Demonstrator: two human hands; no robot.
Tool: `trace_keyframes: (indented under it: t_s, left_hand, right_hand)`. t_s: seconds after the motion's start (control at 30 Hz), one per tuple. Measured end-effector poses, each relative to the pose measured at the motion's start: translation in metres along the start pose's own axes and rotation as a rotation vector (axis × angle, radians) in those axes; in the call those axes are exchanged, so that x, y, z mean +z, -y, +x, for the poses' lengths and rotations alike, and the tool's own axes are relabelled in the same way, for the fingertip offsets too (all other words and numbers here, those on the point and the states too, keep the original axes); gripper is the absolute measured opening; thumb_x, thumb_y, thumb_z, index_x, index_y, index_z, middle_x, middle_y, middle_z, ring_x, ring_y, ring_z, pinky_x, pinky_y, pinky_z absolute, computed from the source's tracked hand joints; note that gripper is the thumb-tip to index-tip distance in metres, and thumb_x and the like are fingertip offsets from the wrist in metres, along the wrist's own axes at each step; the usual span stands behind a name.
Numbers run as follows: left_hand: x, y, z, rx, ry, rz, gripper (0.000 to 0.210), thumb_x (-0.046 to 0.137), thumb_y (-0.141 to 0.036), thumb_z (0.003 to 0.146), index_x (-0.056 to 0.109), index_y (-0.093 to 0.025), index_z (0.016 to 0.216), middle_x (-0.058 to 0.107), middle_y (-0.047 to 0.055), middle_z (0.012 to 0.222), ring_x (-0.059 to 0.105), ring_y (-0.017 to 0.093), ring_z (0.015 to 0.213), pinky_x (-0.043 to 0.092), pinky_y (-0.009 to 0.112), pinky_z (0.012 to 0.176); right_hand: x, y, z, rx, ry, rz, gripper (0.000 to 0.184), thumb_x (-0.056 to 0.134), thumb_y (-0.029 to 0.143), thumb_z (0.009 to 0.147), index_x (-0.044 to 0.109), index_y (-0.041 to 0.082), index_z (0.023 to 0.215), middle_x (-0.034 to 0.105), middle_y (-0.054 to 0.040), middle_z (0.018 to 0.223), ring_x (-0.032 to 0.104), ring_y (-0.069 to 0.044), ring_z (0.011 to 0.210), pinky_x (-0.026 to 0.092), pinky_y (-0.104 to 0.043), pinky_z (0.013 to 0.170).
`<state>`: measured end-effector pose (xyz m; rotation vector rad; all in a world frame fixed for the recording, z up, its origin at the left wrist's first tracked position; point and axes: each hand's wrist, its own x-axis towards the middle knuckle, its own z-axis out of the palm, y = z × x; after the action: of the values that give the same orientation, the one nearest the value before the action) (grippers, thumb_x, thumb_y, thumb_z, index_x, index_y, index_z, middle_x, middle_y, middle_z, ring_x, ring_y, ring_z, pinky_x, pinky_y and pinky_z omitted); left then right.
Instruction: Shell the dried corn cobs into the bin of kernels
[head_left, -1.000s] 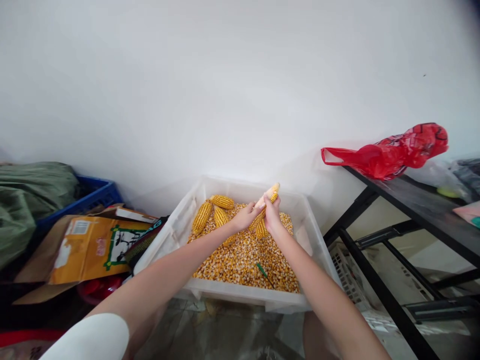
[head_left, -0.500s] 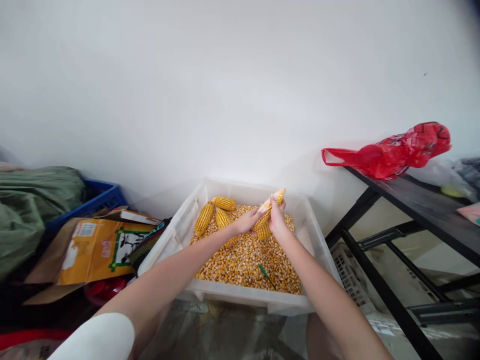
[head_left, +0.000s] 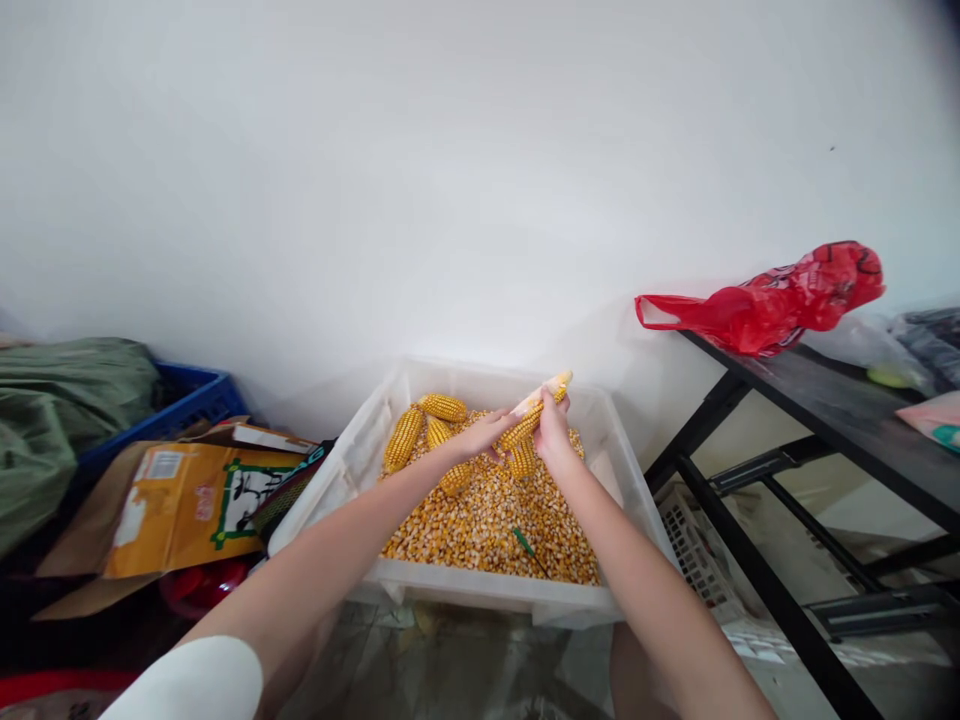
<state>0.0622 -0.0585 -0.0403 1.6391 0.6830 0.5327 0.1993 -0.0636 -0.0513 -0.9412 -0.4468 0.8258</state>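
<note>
A partly stripped corn cob [head_left: 531, 415] is held aslant over a translucent plastic bin [head_left: 517, 588], its bare pale side facing up and left. My right hand [head_left: 553, 425] is wrapped round its upper part. At the cob's lower end is my left hand [head_left: 482, 436], its fingers against the cob and partly hidden. Loose corn kernels [head_left: 465, 535] cover the floor of the bin. Several whole corn cobs [head_left: 404, 440] rest on the kernels at the left, and another corn cob [head_left: 522, 458] lies beneath my hands. A thin green tool [head_left: 523, 541] lies on the kernels near the front.
A white wall [head_left: 465, 180] rises behind the bin. To the right stands a black table [head_left: 847, 400] with a red plastic bag [head_left: 772, 308] on it and a white basket [head_left: 694, 550] below. On the left are a yellow cardboard box [head_left: 184, 500] and a blue crate [head_left: 202, 395].
My left hand has shifted slightly left and down along the cob, showing more of its kernels. My right hand keeps its hold. The view has moved a little.
</note>
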Motion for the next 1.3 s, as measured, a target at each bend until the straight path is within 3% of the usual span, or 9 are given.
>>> trace_keyframes:
  t_s: [0.07, 0.27, 0.47, 0.6, 0.73, 0.83, 1.0, 1.13, 1.3]
  left_hand:
    - [0.001, 0.001, -0.001, 0.054, -0.042, 0.072, 0.060, 0.038, -0.060, 0.078, 0.047, -0.021, 0.123, 0.048, 0.012, 0.122, 0.058, 0.019, 0.074, 0.047, 0.025, 0.045]
    - [0.007, 0.003, -0.002, 0.068, -0.048, 0.127, 0.060, 0.029, -0.056, 0.084, 0.042, -0.017, 0.127, 0.055, 0.010, 0.101, 0.053, 0.015, 0.068, 0.043, 0.022, 0.045]
    - [0.014, -0.002, -0.007, 0.056, 0.018, 0.068, 0.057, 0.033, -0.047, 0.085, 0.028, -0.022, 0.136, 0.042, 0.012, 0.127, 0.052, 0.017, 0.081, 0.043, 0.021, 0.048]
    - [0.022, -0.001, -0.008, 0.020, 0.019, 0.039, 0.060, 0.032, -0.046, 0.086, 0.018, -0.022, 0.139, 0.045, 0.013, 0.122, 0.050, 0.013, 0.072, 0.039, 0.019, 0.047]
    - [0.028, 0.006, -0.007, 0.012, 0.001, -0.005, 0.062, 0.032, -0.047, 0.085, 0.016, -0.022, 0.140, 0.054, 0.012, 0.112, 0.050, 0.013, 0.069, 0.035, 0.018, 0.045]
    - [0.030, 0.009, -0.007, -0.010, -0.022, 0.000, 0.063, 0.029, -0.048, 0.086, 0.011, -0.022, 0.141, 0.051, 0.012, 0.119, 0.050, 0.012, 0.067, 0.033, 0.018, 0.043]
    - [0.026, 0.005, -0.005, 0.028, -0.053, 0.019, 0.057, 0.028, -0.049, 0.086, 0.028, -0.025, 0.137, 0.037, 0.011, 0.134, 0.050, 0.010, 0.064, 0.041, 0.019, 0.047]
    - [0.021, 0.000, -0.003, 0.050, -0.029, -0.102, 0.058, 0.029, -0.055, 0.084, 0.033, -0.026, 0.134, 0.044, 0.012, 0.128, 0.057, 0.015, 0.073, 0.046, 0.021, 0.047]
    - [0.020, 0.008, 0.002, 0.029, -0.105, 0.003, 0.059, 0.040, -0.053, 0.081, 0.038, -0.018, 0.128, 0.053, 0.013, 0.110, 0.055, 0.011, 0.058, 0.044, 0.020, 0.042]
  right_hand:
    - [-0.002, -0.001, 0.002, -0.003, 0.002, 0.010, 0.038, 0.056, 0.037, 0.070, 0.036, 0.028, 0.102, 0.055, 0.0046, 0.079, 0.058, -0.012, 0.067, 0.051, -0.026, 0.060]
    - [-0.003, -0.003, 0.007, -0.014, 0.030, -0.036, 0.040, 0.056, 0.034, 0.070, 0.036, 0.028, 0.104, 0.055, 0.0052, 0.077, 0.058, -0.013, 0.066, 0.050, -0.027, 0.059]
    - [-0.006, 0.004, 0.013, 0.053, 0.200, -0.082, 0.041, 0.055, 0.037, 0.071, 0.036, 0.028, 0.105, 0.055, 0.0054, 0.072, 0.058, -0.014, 0.059, 0.050, -0.029, 0.055]
    - [-0.009, 0.006, 0.012, 0.075, 0.272, -0.083, 0.042, 0.056, 0.036, 0.070, 0.036, 0.029, 0.106, 0.055, 0.0057, 0.071, 0.059, -0.014, 0.057, 0.051, -0.030, 0.053]
    - [-0.009, 0.002, 0.010, 0.077, 0.238, -0.085, 0.039, 0.055, 0.037, 0.071, 0.038, 0.029, 0.105, 0.054, 0.0061, 0.066, 0.058, -0.015, 0.056, 0.050, -0.030, 0.052]
    - [-0.009, 0.000, 0.009, 0.060, 0.200, -0.085, 0.036, 0.053, 0.037, 0.072, 0.038, 0.028, 0.104, 0.054, 0.0059, 0.065, 0.059, -0.015, 0.056, 0.050, -0.030, 0.052]
    - [-0.008, 0.006, 0.010, 0.090, 0.140, -0.035, 0.030, 0.049, 0.035, 0.075, 0.036, 0.028, 0.101, 0.054, 0.0058, 0.065, 0.059, -0.015, 0.055, 0.050, -0.029, 0.051]
    - [-0.006, 0.005, 0.011, 0.078, 0.073, 0.026, 0.028, 0.047, 0.035, 0.075, 0.034, 0.027, 0.098, 0.053, 0.0069, 0.066, 0.058, -0.013, 0.056, 0.051, -0.028, 0.053]
    - [-0.009, -0.006, 0.014, 0.052, 0.075, 0.014, 0.028, 0.047, 0.038, 0.075, 0.033, 0.026, 0.096, 0.052, 0.0062, 0.069, 0.058, -0.013, 0.058, 0.051, -0.029, 0.056]
